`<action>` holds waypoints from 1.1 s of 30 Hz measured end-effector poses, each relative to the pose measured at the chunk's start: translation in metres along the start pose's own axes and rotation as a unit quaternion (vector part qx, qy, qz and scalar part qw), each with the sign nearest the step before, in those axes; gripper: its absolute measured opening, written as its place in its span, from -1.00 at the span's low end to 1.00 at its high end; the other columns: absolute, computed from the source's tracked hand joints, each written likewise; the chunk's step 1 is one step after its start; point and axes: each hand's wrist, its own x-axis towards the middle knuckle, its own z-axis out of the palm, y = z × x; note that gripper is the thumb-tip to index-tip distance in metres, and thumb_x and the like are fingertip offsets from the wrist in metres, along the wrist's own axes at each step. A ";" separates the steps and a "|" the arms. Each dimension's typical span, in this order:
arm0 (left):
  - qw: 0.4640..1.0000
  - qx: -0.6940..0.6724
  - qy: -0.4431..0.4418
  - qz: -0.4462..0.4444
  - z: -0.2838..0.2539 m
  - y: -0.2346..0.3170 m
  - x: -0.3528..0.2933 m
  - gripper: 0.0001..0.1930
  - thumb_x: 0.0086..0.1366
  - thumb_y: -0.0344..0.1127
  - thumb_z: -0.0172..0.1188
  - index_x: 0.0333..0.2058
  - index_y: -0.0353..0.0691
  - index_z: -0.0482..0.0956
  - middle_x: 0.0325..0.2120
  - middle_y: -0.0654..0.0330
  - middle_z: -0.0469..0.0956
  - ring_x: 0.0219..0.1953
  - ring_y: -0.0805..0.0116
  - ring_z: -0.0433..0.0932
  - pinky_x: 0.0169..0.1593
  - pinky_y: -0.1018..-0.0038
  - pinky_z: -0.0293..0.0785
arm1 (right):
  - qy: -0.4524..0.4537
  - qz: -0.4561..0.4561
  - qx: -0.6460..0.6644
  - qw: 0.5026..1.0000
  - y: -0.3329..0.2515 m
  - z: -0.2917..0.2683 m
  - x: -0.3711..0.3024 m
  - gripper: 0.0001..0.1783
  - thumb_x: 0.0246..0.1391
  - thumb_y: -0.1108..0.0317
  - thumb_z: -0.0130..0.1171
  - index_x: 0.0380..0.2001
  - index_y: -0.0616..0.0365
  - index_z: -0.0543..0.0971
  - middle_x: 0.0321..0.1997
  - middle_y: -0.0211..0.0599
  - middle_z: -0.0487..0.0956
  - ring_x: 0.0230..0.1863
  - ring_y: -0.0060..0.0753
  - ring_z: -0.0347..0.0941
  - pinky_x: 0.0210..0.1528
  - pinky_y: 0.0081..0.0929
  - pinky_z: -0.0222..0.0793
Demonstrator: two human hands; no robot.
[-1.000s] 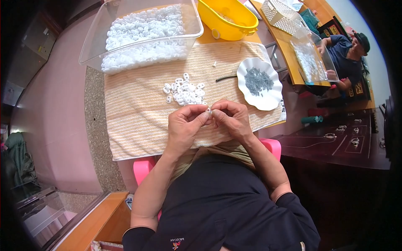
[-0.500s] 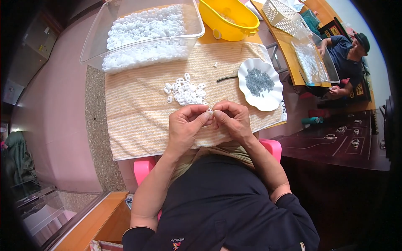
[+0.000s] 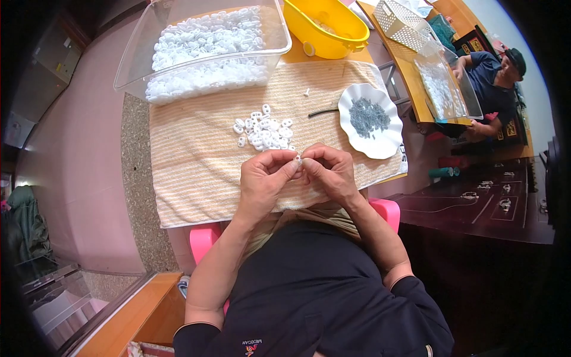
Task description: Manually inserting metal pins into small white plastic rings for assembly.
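Observation:
Close in front of me, my left hand [image 3: 262, 177] pinches a small white plastic piece [image 3: 298, 159] between thumb and forefinger. The fingertips of my right hand [image 3: 331, 172] meet it from the other side, also pinched together. Most of the piece is covered by the fingers, and whether a smaller part sits in it I cannot make out. Just beyond the hands lies a loose pile of white oval plastic pieces with two holes [image 3: 264, 132]. To the right stands a white scalloped plate [image 3: 380, 146] bearing a heap of small dark grey slivers [image 3: 369, 117].
A clear bin [image 3: 208, 62] full of white pieces stands at the back left, beside a yellow tub [image 3: 330, 30]. A dark thin rod [image 3: 323, 112] and a tiny white peg [image 3: 307, 92] lie on the striped towel [image 3: 196, 160]. Another person [image 3: 491, 77] sits at a table at the far right.
My hands stay almost in place, with only a slight shift of the fingertips around the white piece. The other person's hand at the far right has moved a little.

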 end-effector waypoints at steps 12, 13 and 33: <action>0.999 0.030 0.011 0.014 0.002 0.001 -0.002 -0.83 0.21 -0.52 0.22 -0.21 -0.44 0.58 -0.39 0.14 0.62 -0.36 0.48 0.61 -0.23 0.61 0.57 | -0.013 -0.002 -0.049 0.999 -0.003 0.000 0.000 -0.88 0.17 0.48 0.13 -0.31 0.36 0.55 -0.34 -0.31 0.53 -0.43 -0.63 0.45 -0.41 -0.70 0.40; 0.999 0.029 0.014 0.020 0.002 0.002 -0.003 -0.84 0.22 -0.52 0.21 -0.22 -0.45 0.59 -0.41 0.17 0.62 -0.38 0.53 0.59 -0.27 0.64 0.54 | -0.020 -0.012 -0.066 0.998 -0.004 0.000 0.000 -0.88 0.18 0.48 0.12 -0.32 0.36 0.55 -0.36 -0.32 0.53 -0.43 -0.63 0.45 -0.40 -0.70 0.39; 0.998 0.061 0.001 0.032 0.005 0.005 -0.005 -0.85 0.24 -0.51 0.19 -0.24 -0.47 0.58 -0.43 0.17 0.62 -0.39 0.52 0.59 -0.28 0.63 0.53 | -0.034 -0.007 -0.056 0.998 -0.007 0.000 -0.002 -0.86 0.23 0.46 0.06 -0.29 0.34 0.52 -0.35 -0.34 0.52 -0.39 -0.63 0.47 -0.35 -0.70 0.39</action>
